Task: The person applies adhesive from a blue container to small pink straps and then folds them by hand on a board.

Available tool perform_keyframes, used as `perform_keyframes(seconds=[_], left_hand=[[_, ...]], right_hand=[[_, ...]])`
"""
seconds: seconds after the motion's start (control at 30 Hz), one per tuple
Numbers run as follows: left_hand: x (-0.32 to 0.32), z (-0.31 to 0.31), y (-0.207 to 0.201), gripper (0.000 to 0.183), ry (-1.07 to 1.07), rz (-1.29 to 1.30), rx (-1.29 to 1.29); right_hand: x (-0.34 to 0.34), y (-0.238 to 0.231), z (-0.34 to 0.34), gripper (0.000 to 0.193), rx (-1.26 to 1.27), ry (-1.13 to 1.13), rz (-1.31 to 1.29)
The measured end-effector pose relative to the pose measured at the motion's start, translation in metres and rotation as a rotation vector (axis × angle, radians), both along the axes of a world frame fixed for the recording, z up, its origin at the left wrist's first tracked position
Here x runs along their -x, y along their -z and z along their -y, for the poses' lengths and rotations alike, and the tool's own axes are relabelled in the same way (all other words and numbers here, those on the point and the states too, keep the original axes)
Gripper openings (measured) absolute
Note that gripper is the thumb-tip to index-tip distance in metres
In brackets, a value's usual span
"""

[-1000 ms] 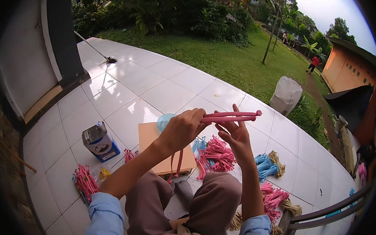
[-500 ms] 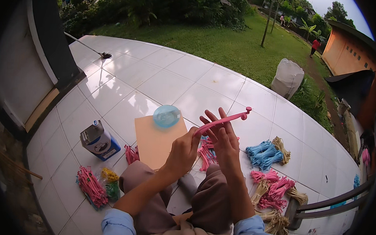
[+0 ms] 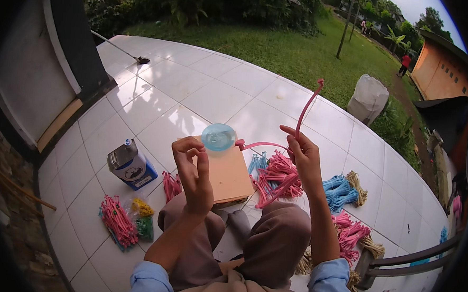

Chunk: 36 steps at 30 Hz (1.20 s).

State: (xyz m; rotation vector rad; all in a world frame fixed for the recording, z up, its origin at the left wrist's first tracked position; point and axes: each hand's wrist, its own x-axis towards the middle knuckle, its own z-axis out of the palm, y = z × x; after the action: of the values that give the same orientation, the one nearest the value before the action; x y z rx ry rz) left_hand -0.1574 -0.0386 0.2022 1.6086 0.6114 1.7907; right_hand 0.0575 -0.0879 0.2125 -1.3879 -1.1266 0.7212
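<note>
My right hand (image 3: 305, 157) is raised over my right knee, thumb and fingers pinched on a pink cord (image 3: 303, 110) with knobbed ends. One length arches up from the grip, another reaches left toward my other hand, and a flat pink length hangs below. My left hand (image 3: 193, 173) is up with bent fingers, a gap between thumb and fingertips, and nothing visible in it. Between and beyond the hands, a clear blue bowl (image 3: 218, 138) stands on a tan board (image 3: 227, 175). Right of the board lies a heap of pink cords (image 3: 285, 172).
At left stand a blue-and-white can (image 3: 132, 164), a pink cord bundle (image 3: 118, 222) and a bag of yellow and green pieces (image 3: 141, 210). Blue bundles (image 3: 340, 193), pink bundles (image 3: 350, 234) and a wooden chair piece (image 3: 365, 264) lie right. A white sack (image 3: 367, 99) stands beyond.
My hands have moved apart, the left one off the cord. The pink cord, earlier stretched between both hands, now hangs from the right hand alone. The view has shifted slightly.
</note>
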Motion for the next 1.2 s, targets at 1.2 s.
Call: perform_keyframes(seconds=[1.2], left_hand=[[-0.001,-0.152,0.191,0.031,0.172,-1.09,-0.059]], right_hand=[[-0.047,0.197,-0.166,0.061,0.285,-0.661,0.004]])
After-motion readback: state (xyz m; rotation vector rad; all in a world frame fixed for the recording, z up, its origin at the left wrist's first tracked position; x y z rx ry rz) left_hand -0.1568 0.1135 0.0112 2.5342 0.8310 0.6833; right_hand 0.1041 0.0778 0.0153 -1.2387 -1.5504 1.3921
